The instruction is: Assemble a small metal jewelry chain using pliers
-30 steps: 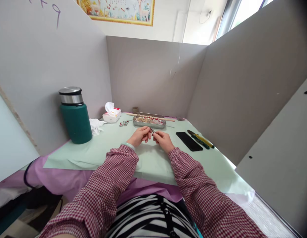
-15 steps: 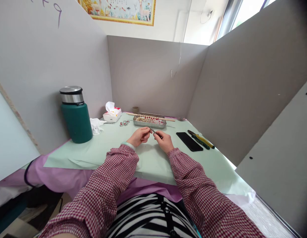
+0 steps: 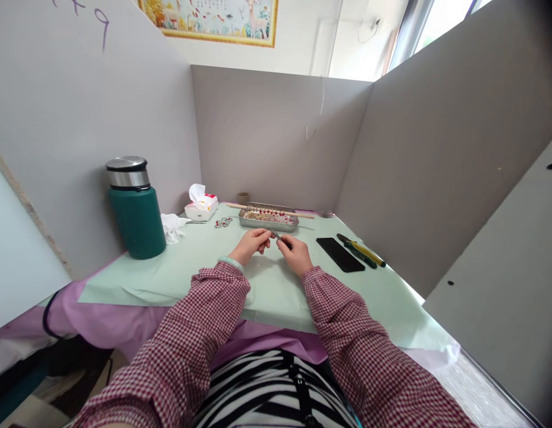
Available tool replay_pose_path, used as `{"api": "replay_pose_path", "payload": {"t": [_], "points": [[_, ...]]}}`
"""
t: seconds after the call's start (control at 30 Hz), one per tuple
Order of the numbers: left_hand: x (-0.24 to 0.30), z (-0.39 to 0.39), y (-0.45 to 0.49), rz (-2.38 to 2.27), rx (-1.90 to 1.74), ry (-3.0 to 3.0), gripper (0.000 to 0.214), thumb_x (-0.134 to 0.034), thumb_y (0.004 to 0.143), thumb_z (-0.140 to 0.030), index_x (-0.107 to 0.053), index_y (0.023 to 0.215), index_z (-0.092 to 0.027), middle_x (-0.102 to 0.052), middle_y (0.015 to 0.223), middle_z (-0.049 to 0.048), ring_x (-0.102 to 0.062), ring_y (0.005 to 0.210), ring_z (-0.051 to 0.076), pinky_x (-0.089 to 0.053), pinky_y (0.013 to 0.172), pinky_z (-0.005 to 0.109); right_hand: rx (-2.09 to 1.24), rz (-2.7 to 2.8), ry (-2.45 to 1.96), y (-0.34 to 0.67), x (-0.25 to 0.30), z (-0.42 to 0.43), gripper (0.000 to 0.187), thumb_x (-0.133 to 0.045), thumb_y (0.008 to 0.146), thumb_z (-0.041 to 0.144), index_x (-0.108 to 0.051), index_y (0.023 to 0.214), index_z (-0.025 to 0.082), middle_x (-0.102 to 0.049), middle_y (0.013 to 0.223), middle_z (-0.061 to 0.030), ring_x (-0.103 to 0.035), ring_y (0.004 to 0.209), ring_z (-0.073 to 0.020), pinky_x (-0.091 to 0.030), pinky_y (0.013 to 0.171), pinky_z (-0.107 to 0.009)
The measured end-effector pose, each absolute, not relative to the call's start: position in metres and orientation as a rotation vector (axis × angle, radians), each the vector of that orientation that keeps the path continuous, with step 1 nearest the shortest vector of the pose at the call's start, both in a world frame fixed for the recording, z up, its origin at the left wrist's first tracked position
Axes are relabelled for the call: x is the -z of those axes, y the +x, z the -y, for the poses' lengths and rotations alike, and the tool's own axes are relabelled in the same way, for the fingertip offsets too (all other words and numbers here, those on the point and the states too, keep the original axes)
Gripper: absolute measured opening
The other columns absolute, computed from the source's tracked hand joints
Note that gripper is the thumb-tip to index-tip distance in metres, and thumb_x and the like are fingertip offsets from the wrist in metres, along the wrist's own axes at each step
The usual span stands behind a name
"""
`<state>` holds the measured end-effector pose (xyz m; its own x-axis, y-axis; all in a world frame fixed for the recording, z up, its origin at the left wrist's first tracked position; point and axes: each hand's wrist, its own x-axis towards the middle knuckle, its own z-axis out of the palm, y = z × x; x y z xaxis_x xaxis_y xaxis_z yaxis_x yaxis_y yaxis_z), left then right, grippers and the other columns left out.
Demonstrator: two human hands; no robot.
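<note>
My left hand [image 3: 251, 245] is closed in a pinch, thumb against forefinger, over the middle of the table. Whatever sits in that pinch is too small to name. Wrapped in my right hand [image 3: 297, 255] is a slim pointed metal tool [image 3: 276, 236] with a dark handle, either tweezers or fine pliers. Its tip meets the fingertips of my left hand. Just beyond both hands stands a metal tray [image 3: 276, 226] of small gold and red beads. A wooden stick [image 3: 303, 214] strung with small red and gold pieces lies across it.
Several small ring-like pieces [image 3: 223, 222] lie left of the tray. Farther left are a tissue pack [image 3: 201, 208], a crumpled tissue [image 3: 172, 228] and a green bottle [image 3: 137, 223]. A black phone-like slab [image 3: 341, 254] and yellow-green pliers [image 3: 360, 251] lie right. Grey partitions [image 3: 280, 131] enclose the table.
The fingers of my left hand have shifted slightly, with the lower fingers a little looser. My right hand keeps hold of the tool in nearly the same place.
</note>
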<state>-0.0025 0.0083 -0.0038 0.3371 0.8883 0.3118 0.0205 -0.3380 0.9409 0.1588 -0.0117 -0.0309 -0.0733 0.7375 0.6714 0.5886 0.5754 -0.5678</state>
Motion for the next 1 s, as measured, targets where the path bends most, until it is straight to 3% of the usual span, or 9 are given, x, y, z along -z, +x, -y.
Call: {"api": "replay_pose_path", "payload": {"t": [0.23, 0.57, 1.0], "points": [[0.0043, -0.0101, -0.0008, -1.071, -1.222, 1.808, 0.02, -0.054, 0.076, -0.033, -0.061, 0.075, -0.014, -0.053, 0.055, -0.0026, -0.042, 0.045, 0.008, -0.036, 0.043, 0.019, -0.124, 1.806, -1.155, 0.1597, 0.0345, 0.0092, 0.022, -0.051, 0.085, 0.035, -0.062, 0.079, 0.017, -0.06, 0.067, 0.0005, -0.053, 0.061, -0.0127, -0.041, 0.063, -0.027], [0.0059, -0.0102, -0.0023, -1.145, -1.225, 1.943, 0.029, -0.049, 0.078, -0.039, -0.062, 0.066, -0.015, -0.056, 0.058, -0.002, -0.042, 0.045, 0.008, -0.035, 0.046, 0.02, -0.131, 1.822, -1.145, 0.1607, 0.0347, 0.0088, 0.024, -0.049, 0.088, 0.036, -0.061, 0.08, 0.016, -0.059, 0.066, 0.0014, -0.053, 0.061, -0.0121, -0.042, 0.064, -0.027], [0.0044, -0.0101, -0.0035, -0.907, -1.089, 1.847, 0.03, -0.043, 0.082, -0.042, -0.055, 0.075, -0.016, -0.037, 0.045, -0.0065, -0.034, 0.038, 0.007, -0.032, 0.041, 0.019, -0.241, 1.822, -1.074, 0.1596, 0.0297, 0.0135, 0.027, -0.046, 0.085, 0.036, -0.063, 0.08, 0.016, -0.059, 0.067, -0.0003, -0.05, 0.061, -0.0115, -0.041, 0.062, -0.025]]}}
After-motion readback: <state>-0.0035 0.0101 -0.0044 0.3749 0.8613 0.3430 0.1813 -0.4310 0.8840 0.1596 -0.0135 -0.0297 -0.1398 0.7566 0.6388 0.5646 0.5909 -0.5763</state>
